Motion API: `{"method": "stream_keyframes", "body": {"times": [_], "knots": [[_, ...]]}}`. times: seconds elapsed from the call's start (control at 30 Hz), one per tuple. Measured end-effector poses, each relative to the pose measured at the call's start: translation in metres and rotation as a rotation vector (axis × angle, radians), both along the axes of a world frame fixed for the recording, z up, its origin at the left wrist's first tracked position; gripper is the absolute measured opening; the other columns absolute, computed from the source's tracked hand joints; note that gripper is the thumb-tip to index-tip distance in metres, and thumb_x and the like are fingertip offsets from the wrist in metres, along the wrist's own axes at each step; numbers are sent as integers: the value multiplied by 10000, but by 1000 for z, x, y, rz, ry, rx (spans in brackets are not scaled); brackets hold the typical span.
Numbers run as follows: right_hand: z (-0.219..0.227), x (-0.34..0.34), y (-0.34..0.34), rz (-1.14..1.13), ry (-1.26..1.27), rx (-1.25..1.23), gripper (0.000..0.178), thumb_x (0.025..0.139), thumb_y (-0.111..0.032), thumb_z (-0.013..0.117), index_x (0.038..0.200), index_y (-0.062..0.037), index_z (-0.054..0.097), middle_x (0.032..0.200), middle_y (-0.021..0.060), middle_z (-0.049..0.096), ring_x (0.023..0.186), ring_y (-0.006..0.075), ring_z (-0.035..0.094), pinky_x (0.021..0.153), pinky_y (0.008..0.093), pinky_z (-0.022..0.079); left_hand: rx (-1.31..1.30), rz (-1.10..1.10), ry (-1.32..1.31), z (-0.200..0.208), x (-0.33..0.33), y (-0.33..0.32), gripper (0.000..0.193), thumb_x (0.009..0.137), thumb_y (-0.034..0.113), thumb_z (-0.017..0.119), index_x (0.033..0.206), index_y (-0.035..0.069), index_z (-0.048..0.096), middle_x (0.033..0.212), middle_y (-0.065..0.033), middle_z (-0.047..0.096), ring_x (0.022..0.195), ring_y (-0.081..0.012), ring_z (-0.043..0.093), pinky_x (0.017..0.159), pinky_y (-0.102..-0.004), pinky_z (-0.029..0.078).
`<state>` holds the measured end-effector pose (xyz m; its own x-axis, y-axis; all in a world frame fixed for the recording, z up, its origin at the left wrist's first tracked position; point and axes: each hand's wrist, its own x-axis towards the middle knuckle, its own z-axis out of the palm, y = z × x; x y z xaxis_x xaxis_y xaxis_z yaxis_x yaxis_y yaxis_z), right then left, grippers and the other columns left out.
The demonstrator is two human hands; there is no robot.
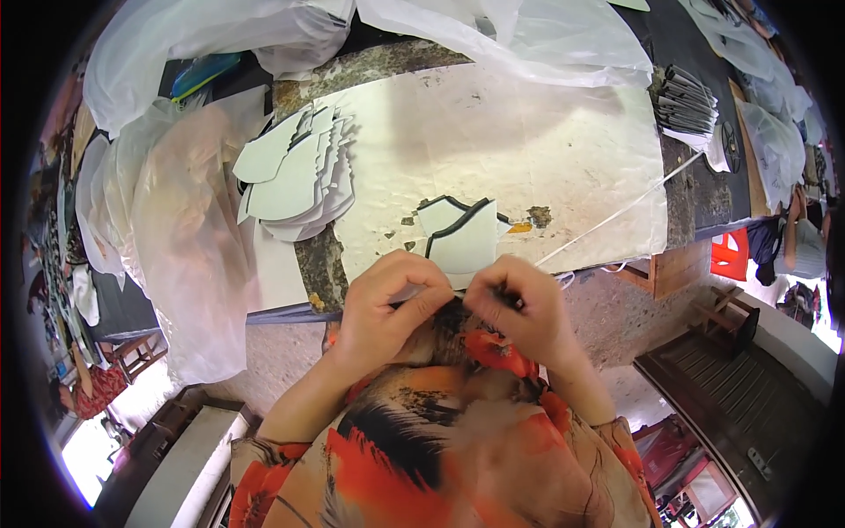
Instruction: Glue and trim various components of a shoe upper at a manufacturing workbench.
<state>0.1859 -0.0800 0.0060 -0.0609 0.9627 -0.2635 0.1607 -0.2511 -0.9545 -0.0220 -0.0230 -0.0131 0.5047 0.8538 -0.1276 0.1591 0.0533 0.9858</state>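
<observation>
My left hand and my right hand are held close together at the near table edge, both with fingers pinched. Whatever lies between the fingertips is too small to make out. Just beyond them on the table lie white flat cut pieces with black edging, overlapping each other; their near end comes close to my fingers. A thin white cord runs slantwise from the far right toward my right hand, and its near end is lost behind that hand.
A fanned pile of white cut pieces lies at the left, beside crumpled plastic bags. More clear plastic covers the far side. A bundle of dark-edged pieces stands at the right. Pale sheeting covers the tabletop.
</observation>
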Motion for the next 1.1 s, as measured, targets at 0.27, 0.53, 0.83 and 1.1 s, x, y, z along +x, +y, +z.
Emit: {"method": "stream_keyframes", "body": {"times": [0.27, 0.53, 0.83, 1.1], "knots": [[11, 5, 22, 87, -94, -49, 185, 885, -130, 751, 1011, -30, 659, 847, 120, 638, 815, 299, 644, 735, 354, 517, 656, -85, 336, -11, 0, -3, 217, 838, 70, 762, 1053, 48, 743, 1066, -83, 695, 982, -272, 640, 879, -390, 502], [-7, 4, 50, 89, -427, 86, 173, 919, -182, 687, 952, -18, 641, 895, 162, 674, 823, 371, 654, 710, 434, 509, 722, -132, 379, -16, 1, -5, 279, 801, 74, 775, 1078, 59, 753, 1135, -64, 694, 1043, -278, 619, 914, -406, 493], [-8, 8, 54, 74, -383, -21, 185, 916, -204, 685, 971, -29, 657, 902, 159, 687, 842, 371, 667, 720, 434, 517, 739, -129, 390, -16, 1, -5, 289, 805, 79, 770, 1093, 63, 752, 1140, -54, 688, 1053, -268, 611, 918, -401, 488], [-11, 4, 54, 77, -458, 35, 177, 906, -166, 692, 933, 1, 637, 806, 161, 630, 721, 314, 602, 678, 383, 481, 735, -130, 380, -16, 2, -5, 288, 799, 70, 772, 1087, 63, 755, 1141, -58, 687, 1049, -272, 612, 918, -403, 490]]}}
